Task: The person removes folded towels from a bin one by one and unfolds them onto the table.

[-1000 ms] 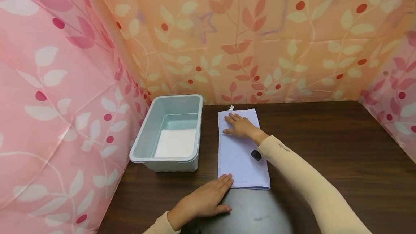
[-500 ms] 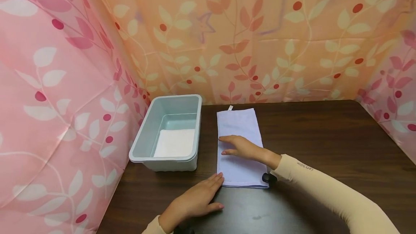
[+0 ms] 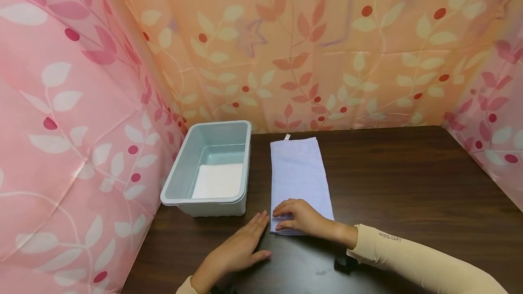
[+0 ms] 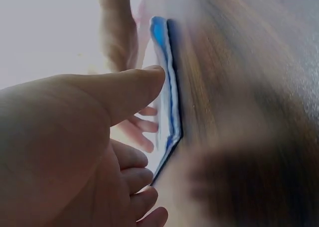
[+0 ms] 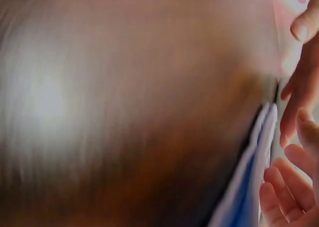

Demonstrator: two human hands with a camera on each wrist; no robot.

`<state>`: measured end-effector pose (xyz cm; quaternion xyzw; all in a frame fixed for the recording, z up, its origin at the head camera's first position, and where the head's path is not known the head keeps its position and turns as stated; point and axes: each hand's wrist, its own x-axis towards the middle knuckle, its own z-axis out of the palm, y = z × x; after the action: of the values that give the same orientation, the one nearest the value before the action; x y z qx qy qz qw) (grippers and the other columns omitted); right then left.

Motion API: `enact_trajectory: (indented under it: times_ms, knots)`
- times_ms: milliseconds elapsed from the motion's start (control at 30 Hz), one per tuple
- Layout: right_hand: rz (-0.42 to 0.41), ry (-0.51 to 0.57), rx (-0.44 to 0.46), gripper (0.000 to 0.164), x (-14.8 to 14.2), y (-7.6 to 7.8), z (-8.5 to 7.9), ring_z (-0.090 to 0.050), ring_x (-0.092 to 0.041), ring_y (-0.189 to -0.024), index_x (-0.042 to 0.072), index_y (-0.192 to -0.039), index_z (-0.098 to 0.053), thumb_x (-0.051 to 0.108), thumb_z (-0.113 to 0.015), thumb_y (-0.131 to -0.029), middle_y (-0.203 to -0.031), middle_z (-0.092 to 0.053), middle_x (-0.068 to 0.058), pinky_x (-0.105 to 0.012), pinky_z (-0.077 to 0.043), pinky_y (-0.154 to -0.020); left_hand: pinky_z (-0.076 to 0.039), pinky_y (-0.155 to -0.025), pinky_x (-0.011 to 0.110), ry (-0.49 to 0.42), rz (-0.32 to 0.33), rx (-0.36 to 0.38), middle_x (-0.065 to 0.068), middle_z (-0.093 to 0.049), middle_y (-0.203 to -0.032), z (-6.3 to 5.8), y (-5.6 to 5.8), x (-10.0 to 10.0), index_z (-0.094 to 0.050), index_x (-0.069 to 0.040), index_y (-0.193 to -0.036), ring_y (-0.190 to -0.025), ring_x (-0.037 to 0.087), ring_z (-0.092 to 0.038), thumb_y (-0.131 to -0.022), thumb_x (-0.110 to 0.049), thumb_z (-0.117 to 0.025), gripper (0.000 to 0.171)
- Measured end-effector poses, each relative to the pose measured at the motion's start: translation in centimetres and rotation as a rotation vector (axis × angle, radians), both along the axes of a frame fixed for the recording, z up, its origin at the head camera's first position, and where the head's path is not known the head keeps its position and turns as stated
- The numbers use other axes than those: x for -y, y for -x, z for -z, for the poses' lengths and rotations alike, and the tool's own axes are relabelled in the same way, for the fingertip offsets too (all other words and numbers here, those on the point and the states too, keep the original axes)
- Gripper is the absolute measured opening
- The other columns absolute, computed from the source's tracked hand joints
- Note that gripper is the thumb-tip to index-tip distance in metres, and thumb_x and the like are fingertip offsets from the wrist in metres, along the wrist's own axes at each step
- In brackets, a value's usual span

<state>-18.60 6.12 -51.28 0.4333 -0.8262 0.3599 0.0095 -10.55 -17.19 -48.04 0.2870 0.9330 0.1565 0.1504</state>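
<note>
A folded lavender towel (image 3: 300, 171) lies lengthwise on the dark wooden table, a small white tag at its far edge. Over its near end is my right hand (image 3: 302, 219), fingers loosely bent and holding nothing. My left hand (image 3: 241, 246) rests on the table with straight fingers, its fingertips right beside the towel's near left corner. From the left wrist view, the towel's layered edge (image 4: 172, 97) shows beyond my left thumb. In the right wrist view, the fingers of my right hand (image 5: 289, 187) are beside that same folded edge.
A pale blue-green plastic basin (image 3: 246, 162), apparently doubled at the rim, stands left of the towel. A folded white cloth (image 3: 218, 180) lies inside it. Floral curtains (image 3: 286, 49) hang behind the table (image 3: 400, 171) and along both sides.
My right hand has slid from the towel's far part down to its near end. My left hand has shifted slightly left, off the towel's near edge. The towel stays in place.
</note>
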Motion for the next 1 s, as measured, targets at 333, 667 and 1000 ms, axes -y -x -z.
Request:
enact_trajectory:
  times_ms: [333, 667, 1000]
  knots:
    - [0.106, 0.057, -0.052, 0.025, 1.2, -1.2, 1.5, -0.063, -0.011, -0.093, 0.012, -0.09, -0.078, 0.027, -0.087, -0.072, -0.097, -0.073, 0.003, -0.026, -0.053, -0.084, -0.029, -0.12, 0.053, -0.019, -0.031, 0.002, 0.015, -0.02, -0.166, -0.4, 0.0, 0.3, -0.022, -0.001, -0.156, -0.154, 0.035, -0.019, -0.096, -0.044, -0.06, 0.084]
    - [0.231, 0.053, -0.038, 0.032, 2.3, -2.2, 1.7, -0.051, -0.004, -0.084, 0.016, -0.08, -0.068, 0.029, -0.093, -0.063, -0.089, -0.066, 0.007, -0.02, -0.047, -0.075, -0.03, -0.12, 0.053, -0.029, -0.012, -0.022, 0.017, -0.023, -0.165, -0.5, 0.0, 0.4, -0.023, 0.002, -0.155, -0.154, 0.035, -0.021, -0.096, -0.045, -0.06, 0.084]
    - [0.277, 0.086, -0.046, 0.017, 2.4, -2.4, 1.7, -0.055, -0.005, -0.085, 0.02, -0.072, -0.068, 0.016, -0.084, -0.074, -0.087, -0.064, 0.007, -0.022, -0.048, -0.075, -0.03, -0.12, 0.053, -0.021, -0.022, 0.005, 0.016, -0.023, -0.165, -0.7, 0.1, 0.1, -0.024, 0.001, -0.155, -0.154, 0.034, -0.021, -0.096, -0.044, -0.06, 0.083]
